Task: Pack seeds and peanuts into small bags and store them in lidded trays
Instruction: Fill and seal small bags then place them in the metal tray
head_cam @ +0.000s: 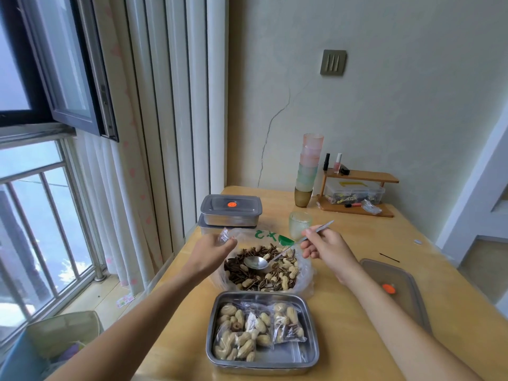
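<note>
Seeds and peanuts (283, 273) lie heaped just below my fingers (309, 250). My right hand (327, 247) grips the spoon (255, 262), its bowl resting on them and its handle slanting up-right. My left hand (211, 251), nearer, pinches a small bag (224, 237).

Bare forearms (143, 312), bare left grip (213, 253), right grip (327, 247).

Soft daylight comes in from the window (27, 158) on the left, blown out pale there. The wooden table (343, 224) is evenly lit with faint shadows. The metal tray (262, 362) gleams dully. Edges bow outward, and everything looks slightly soft.
</note>
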